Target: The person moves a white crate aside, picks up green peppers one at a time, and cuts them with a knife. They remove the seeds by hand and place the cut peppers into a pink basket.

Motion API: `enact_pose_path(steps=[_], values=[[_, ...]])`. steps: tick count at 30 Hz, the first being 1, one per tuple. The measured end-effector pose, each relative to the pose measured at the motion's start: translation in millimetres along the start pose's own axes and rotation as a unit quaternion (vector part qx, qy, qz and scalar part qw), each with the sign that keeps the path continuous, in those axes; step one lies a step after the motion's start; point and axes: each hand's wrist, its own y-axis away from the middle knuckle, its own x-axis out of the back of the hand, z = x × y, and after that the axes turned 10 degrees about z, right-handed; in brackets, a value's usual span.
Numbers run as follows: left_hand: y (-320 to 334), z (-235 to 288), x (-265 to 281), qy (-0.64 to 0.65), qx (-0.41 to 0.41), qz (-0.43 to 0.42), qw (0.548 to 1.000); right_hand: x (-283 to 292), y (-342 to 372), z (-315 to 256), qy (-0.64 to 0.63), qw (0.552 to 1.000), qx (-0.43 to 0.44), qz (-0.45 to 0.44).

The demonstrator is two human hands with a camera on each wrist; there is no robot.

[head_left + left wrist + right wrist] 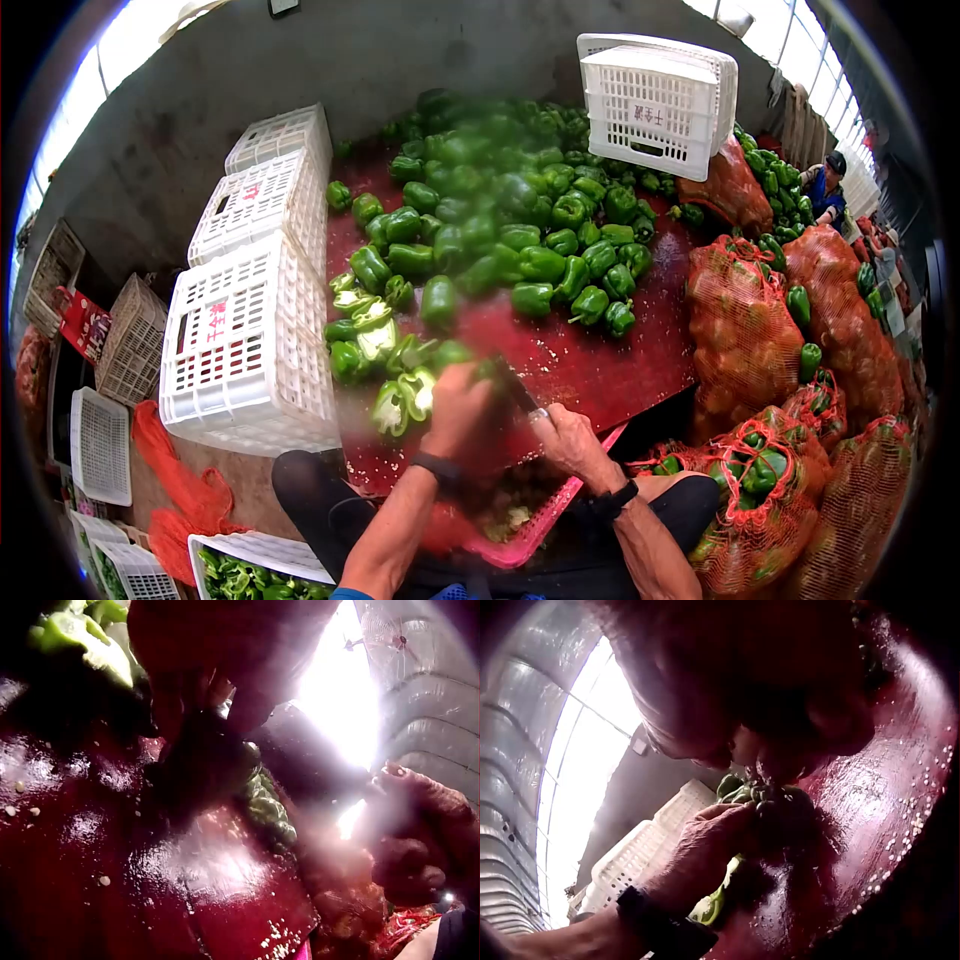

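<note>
A knife (521, 393) is gripped by the right hand (575, 442), while a green bell pepper piece (270, 814) appears to be pinched in the left hand (460, 408) just over the red tabletop (630, 370). Some cut-open pepper halves (390, 408) have been laid near that hand, but most of the cutting is judged to be left, the large heap of bell peppers (541, 264) beyond looking whole.

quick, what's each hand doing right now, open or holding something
Left hand: closed, holding a green pepper.
Right hand: closed, holding a knife.
</note>
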Motion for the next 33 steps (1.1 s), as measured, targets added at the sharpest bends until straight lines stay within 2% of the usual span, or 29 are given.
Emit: enact_pose_path(steps=[3,7,8,10,13,14,15,17,19,20,21,24,27,29,30,31,32,33], values=[[-6,15,11,0.004,-0.037,-0.012,0.999,-3,-20,-22,-0.039,0.99,-0.133,-0.027],[3,-6,0,0.013,-0.026,-0.006,1.0,-65,-17,17,0.052,0.998,-0.013,-0.019],[8,-12,-6,0.037,0.083,0.001,0.996,-77,-14,24,0.07,0.997,0.002,-0.01],[8,-1,-1,0.04,0.088,0.014,0.995,-94,-10,31,0.11,0.993,0.032,0.011],[8,0,-1,0.01,0.104,0.019,0.994,-115,0,46,0.139,0.99,0.028,0.015],[6,-2,0,-0.01,0.11,0.02,0.994,-106,0,28,0.031,0.995,-0.07,0.063],[4,-3,1,-0.014,0.102,0.026,0.994,-86,-6,4,0.029,0.991,-0.131,0.025],[5,-7,7,-0.026,0.091,0.032,0.995,-91,11,13,-0.024,0.98,-0.197,0.017],[2,-6,13,-0.073,0.054,0.016,0.996,-76,17,19,0.02,0.986,-0.165,-0.022],[4,-11,16,-0.097,0.048,-0.001,0.994,-65,16,24,0.079,0.99,-0.075,-0.086],[6,-17,20,-0.12,0.043,-0.019,0.992,-45,11,7,0.027,0.984,-0.173,-0.046],[7,-38,28,-0.127,0.047,-0.022,0.991,-30,3,3,0.026,0.983,-0.175,-0.041],[-10,-44,31,-0.103,0.018,0.067,0.992,-25,-2,4,0.009,0.984,-0.176,-0.004],[-30,-44,29,-0.088,-0.017,0.022,0.996,-26,-2,8,0.013,0.98,-0.195,0.018],[-41,-45,27,-0.086,-0.051,-0.011,0.995,-32,-1,14,0.0,0.966,-0.255,0.035],[-45,-48,25,-0.082,-0.085,-0.043,0.992,-36,0,21,-0.014,0.962,-0.267,0.052],[-46,-58,20,-0.085,-0.04,-0.107,0.99,-38,0,29,-0.026,0.958,-0.278,0.07],[-50,-56,17,-0.073,-0.03,-0.113,0.99,-37,-2,30,-0.039,0.953,-0.289,0.088]])
